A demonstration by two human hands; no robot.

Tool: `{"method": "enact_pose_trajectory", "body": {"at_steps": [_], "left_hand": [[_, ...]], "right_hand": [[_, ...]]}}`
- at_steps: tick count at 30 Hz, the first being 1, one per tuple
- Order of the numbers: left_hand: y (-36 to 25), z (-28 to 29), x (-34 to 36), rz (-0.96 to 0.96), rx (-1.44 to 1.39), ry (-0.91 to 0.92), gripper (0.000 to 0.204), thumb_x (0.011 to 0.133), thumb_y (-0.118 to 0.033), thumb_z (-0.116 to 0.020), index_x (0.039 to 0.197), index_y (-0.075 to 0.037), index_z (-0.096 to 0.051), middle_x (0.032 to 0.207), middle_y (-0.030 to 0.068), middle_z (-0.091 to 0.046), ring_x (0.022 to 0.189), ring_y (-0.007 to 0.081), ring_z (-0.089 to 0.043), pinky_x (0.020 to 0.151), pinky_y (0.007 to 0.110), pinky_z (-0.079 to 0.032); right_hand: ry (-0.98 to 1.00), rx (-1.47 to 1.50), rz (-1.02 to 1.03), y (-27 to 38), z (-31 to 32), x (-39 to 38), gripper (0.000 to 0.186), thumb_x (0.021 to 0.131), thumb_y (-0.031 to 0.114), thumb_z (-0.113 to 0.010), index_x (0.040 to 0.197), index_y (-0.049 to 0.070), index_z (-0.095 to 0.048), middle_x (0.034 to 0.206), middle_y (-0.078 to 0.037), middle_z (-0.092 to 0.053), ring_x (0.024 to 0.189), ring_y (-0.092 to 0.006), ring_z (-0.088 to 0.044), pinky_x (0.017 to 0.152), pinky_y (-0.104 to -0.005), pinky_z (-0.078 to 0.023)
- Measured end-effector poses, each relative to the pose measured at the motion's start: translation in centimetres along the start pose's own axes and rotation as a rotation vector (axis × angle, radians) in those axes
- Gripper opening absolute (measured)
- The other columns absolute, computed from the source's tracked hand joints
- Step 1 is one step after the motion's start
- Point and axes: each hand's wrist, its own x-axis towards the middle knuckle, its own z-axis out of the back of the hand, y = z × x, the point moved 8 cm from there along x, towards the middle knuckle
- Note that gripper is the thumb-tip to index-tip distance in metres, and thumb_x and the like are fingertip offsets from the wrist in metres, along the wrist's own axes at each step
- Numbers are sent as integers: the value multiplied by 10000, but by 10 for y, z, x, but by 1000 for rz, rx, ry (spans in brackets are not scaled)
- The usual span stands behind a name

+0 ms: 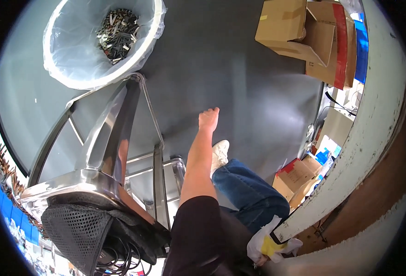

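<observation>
My left hand [208, 120] reaches out over the dark floor on a bare forearm below a black short sleeve. Its fingers are curled into a fist, and the inside of the palm is hidden. A crumpled white plastic bag [258, 244] with a yellow patch lies at the corner of the pale worktop, low on the right. Against its lower edge shows a small bit of skin, likely my right hand [261, 261], its fingers mostly hidden. My jeans leg [251, 193] and white shoe [220, 154] are just right of the left forearm.
A shiny metal stool [85, 181] with a black mesh bag [76, 232] and cables stands left. Beyond it is a lined bin [49, 55] with small dark scraps inside. Cardboard boxes [281, 20] sit far right, another box [292, 177] beside the worn worktop edge [373, 124].
</observation>
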Motion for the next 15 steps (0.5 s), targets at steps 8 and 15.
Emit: {"method": "enact_pose_trajectory", "body": {"at_steps": [8,15], "left_hand": [[-20,8,4,-32,136,20,169,996,-193,-460,1117,-143,-569,963,117,-689,915,307,-716,761,446,-563],[-8,-3,11,-11,187,24,107,976,-185,-508,1054,-157,-576,955,85,-691,915,276,-715,768,430,-552]], "right_hand": [[31,107,-65,-15,-22,15,272,885,144,-549,1142,63,-577,1181,-141,-538,1142,-312,-485,971,-453,-342],[79,221,-85,-12,-43,10,319,913,179,-518,1201,52,-571,1253,-150,-528,1214,-325,-454,1026,-474,-301]]}}
